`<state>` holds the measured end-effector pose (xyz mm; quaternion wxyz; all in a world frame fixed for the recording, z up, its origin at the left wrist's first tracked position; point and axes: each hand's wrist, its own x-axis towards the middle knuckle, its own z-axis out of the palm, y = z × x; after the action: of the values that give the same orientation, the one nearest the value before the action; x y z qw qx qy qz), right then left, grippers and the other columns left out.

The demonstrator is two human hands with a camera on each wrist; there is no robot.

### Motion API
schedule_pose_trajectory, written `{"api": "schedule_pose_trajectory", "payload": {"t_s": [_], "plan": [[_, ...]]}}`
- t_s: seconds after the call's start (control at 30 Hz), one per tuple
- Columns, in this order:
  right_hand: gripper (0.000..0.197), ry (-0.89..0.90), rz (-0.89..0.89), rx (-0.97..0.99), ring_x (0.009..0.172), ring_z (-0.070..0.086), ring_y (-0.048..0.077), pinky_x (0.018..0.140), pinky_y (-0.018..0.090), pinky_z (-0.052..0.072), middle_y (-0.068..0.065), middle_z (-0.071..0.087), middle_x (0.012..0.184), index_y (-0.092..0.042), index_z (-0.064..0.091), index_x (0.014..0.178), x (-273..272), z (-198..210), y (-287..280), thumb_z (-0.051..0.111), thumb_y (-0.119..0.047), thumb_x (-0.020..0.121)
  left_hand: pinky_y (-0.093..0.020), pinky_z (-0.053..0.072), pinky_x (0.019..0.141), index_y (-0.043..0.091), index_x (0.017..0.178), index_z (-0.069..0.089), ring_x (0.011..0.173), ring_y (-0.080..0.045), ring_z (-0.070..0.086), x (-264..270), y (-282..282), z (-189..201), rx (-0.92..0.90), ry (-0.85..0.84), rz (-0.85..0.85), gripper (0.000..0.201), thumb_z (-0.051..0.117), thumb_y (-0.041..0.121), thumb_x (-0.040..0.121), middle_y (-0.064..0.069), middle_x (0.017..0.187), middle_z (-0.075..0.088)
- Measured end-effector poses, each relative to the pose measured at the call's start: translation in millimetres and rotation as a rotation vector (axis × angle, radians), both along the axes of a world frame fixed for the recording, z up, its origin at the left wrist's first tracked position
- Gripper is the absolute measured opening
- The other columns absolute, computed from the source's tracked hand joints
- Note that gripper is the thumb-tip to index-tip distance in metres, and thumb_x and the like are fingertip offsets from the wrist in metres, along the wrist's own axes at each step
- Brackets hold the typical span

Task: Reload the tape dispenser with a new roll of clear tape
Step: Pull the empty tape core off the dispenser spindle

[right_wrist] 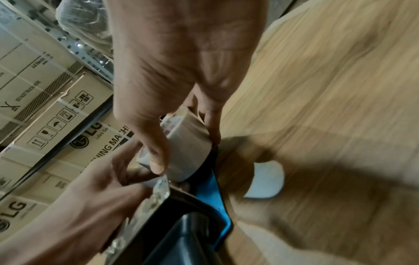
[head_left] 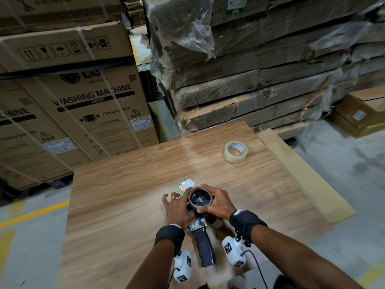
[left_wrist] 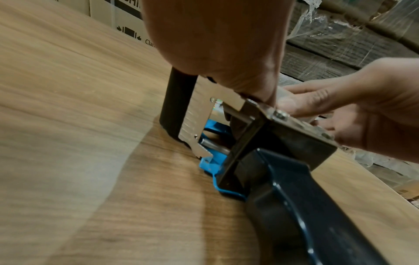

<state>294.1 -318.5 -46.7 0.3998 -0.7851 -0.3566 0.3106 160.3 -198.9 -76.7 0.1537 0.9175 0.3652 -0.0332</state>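
Note:
The tape dispenser lies on the wooden table, with its dark handle pointing toward me and its blue and metal frame resting on the wood. An old brown cardboard core sits on its black hub. My right hand wraps round this core from the right, thumb on the near side. My left hand holds the dispenser's frame from the left, thumb pressed on the metal plate. The new clear tape roll lies flat at the far right of the table, away from both hands.
A round green and red label lies just beyond the dispenser. A pale plank runs along the table's right edge. Washing machine cartons stand to the left and wrapped cardboard stacks behind. A small white object lies beside the frame.

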Motion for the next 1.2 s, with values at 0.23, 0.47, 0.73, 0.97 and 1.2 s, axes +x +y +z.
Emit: {"api": "schedule_pose_trajectory", "payload": {"t_s": [0.23,0.47,0.73,0.97,1.2], "plan": [[0.082,0.046,-0.037,0.008,0.106,0.067,0.005,0.097,0.014,0.051,-0.010,0.071,0.113,-0.012,0.066,0.133,-3,-1,-3,0.096,-0.016,0.056,-0.045,0.009,0.107,0.044,0.139,0.040,0.121,-0.020,0.050,-1,-2,1,0.010,-0.045,0.008,0.077,0.065,0.045,0.066,0.007,0.087,0.072],[0.094,0.089,-0.069,-0.003,0.117,0.066,0.008,0.100,0.010,0.048,-0.005,0.071,0.126,-0.013,0.062,0.139,-1,-1,1,0.096,-0.020,0.051,-0.045,0.011,0.106,0.043,0.136,0.041,0.119,-0.019,0.050,0,-2,1,0.006,-0.033,0.016,0.076,0.064,0.043,0.063,0.007,0.086,0.071],[0.084,0.089,-0.059,-0.014,0.109,0.065,0.007,0.088,-0.001,0.044,-0.012,0.067,0.114,-0.010,0.066,0.133,-2,7,1,0.096,-0.014,0.055,-0.045,0.011,0.106,0.043,0.137,0.039,0.121,-0.020,0.049,0,-3,0,-0.012,-0.046,0.035,0.073,0.063,0.042,0.067,0.007,0.086,0.071],[0.078,0.107,-0.096,-0.005,0.102,0.065,0.007,0.088,0.005,0.048,-0.011,0.069,0.105,-0.011,0.069,0.128,-1,11,2,0.095,-0.006,0.055,-0.047,0.011,0.107,0.044,0.138,0.035,0.124,-0.020,0.047,3,-2,1,-0.017,-0.021,0.038,0.076,0.065,0.046,0.069,0.006,0.091,0.071],[0.082,0.038,-0.082,0.056,0.104,0.067,0.000,0.099,0.020,0.053,-0.015,0.073,0.109,-0.017,0.068,0.130,-10,7,-3,0.095,-0.010,0.053,-0.046,0.013,0.105,0.042,0.136,0.040,0.121,-0.021,0.051,2,-2,0,0.007,-0.037,0.039,0.074,0.066,0.049,0.066,0.007,0.096,0.071]]}}
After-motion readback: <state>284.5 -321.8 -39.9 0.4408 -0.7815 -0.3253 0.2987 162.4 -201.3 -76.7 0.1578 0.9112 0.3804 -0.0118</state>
